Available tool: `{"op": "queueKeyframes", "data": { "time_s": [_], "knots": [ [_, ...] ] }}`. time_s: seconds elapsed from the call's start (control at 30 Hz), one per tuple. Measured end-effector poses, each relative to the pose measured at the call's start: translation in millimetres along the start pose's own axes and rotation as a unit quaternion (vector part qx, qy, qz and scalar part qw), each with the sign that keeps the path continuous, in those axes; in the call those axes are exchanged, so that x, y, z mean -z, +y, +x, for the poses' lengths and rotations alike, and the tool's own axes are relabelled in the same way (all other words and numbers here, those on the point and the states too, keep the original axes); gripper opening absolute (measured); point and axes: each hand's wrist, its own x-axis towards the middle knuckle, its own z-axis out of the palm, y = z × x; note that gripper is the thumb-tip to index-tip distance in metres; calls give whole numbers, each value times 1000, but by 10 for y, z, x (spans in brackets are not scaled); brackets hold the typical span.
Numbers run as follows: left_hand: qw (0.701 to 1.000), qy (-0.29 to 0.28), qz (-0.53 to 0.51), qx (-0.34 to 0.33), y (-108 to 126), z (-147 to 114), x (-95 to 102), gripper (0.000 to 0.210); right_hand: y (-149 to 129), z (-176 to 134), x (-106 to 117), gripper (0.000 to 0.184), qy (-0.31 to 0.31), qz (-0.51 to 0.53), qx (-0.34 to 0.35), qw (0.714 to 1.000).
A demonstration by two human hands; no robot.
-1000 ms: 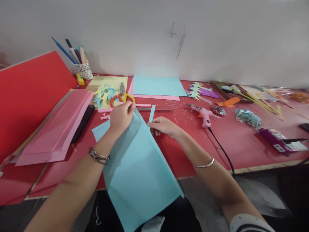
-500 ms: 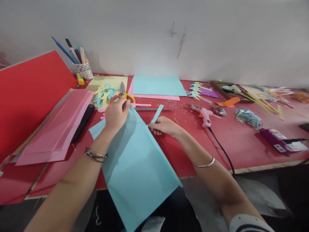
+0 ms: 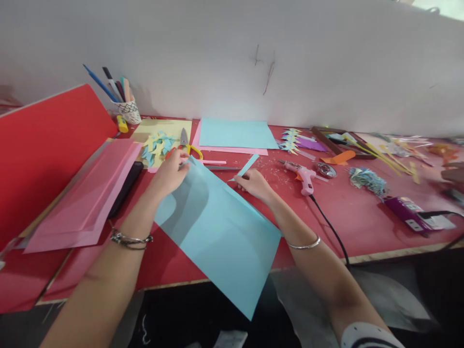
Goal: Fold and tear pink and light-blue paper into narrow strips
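A large light-blue paper sheet (image 3: pixel 221 232) slants across the table's front edge, one corner hanging over it. My left hand (image 3: pixel 170 169) is closed on the sheet's upper left corner. Between the thumb and fingers of my right hand (image 3: pixel 253 183) is a narrow light-blue paper strip (image 3: pixel 250 163), pointing up and right. Whether the strip still joins the sheet is hard to tell. Just beyond my left hand lie scissors (image 3: pixel 184 137) with yellow and red handles. A long grey blade (image 3: pixel 221 168) rests behind the sheet, its other end hidden.
Cut paper pieces (image 3: pixel 157 147) and stacked blue sheets (image 3: pixel 237 133) lie at the back. Pink sheets (image 3: pixel 79 198) and a pen cup (image 3: pixel 128 111) are at left. A pink glue gun (image 3: pixel 304 175) with a cord and a purple power strip (image 3: pixel 411 212) are at right, near a blurred person's hand (image 3: pixel 455 174).
The sheet has swung so its lower end lies farther right and higher. My right hand has moved slightly right with the strip. A blurred hand has appeared at the far right edge.
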Motion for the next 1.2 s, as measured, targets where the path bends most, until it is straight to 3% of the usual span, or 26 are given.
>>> {"op": "queueKeyframes", "data": {
  "time_s": [0.1,0.23,0.4,0.53,0.63,0.7,0.8,0.9,1.07,1.2],
  "knots": [
    [997,-77,-11,-25,-29,-106,100,41,-22,-10,57,25,-23,1,22,1000],
    [993,-108,-16,-39,-28,-357,230,37,-181,-128,137,31,-87,-19,51,995],
    [995,-90,42,5,-112,-714,197,34,-332,-293,87,27,-134,-164,105,972],
    [980,-77,184,13,-58,-1011,167,40,-318,-357,-21,12,-184,-268,190,926],
    [946,-9,316,-71,67,-1153,159,40,-314,-409,-46,12,-186,-342,235,891],
    [926,-14,338,-168,131,-1191,114,36,-333,-454,-50,14,-177,-380,239,876],
    [909,-119,299,-265,194,-1194,-1,31,-370,-510,-94,16,-153,-410,242,866],
    [909,-186,279,-248,259,-1166,-79,37,-392,-527,-187,19,-114,-417,234,871],
    [909,-221,263,-235,327,-1068,-59,42,-436,-491,-299,24,-118,-437,172,875],
    [907,-223,267,-237,313,-1030,-79,41,-512,-464,-305,23,-98,-448,173,872]
  ]
}}
